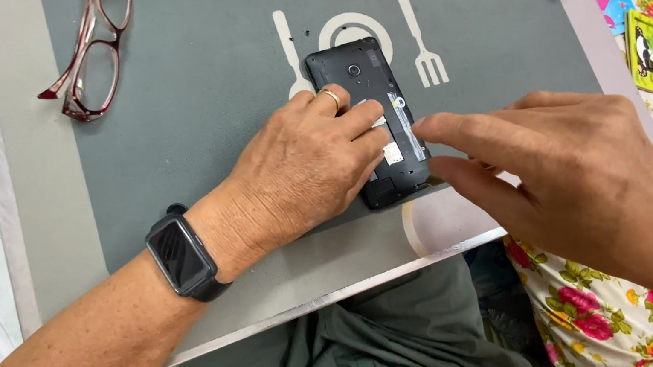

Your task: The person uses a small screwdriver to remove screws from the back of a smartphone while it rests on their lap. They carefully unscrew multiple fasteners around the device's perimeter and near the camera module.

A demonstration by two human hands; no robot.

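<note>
Left hand [303, 170] flat, fingers spread, pinning opened phone [369, 121] mid-mat [185, 101]; right hand [565, 165] fingers extended, empty, at phone's lower edge. Risk: loosened pin, phone skids, tiny screws [302, 33] scatter.

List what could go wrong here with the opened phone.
The left hand only presses on the phone, so it may slide on the grey mat as the right hand pushes at its edge. The phone's back is open, so fingers could damage exposed parts.
</note>
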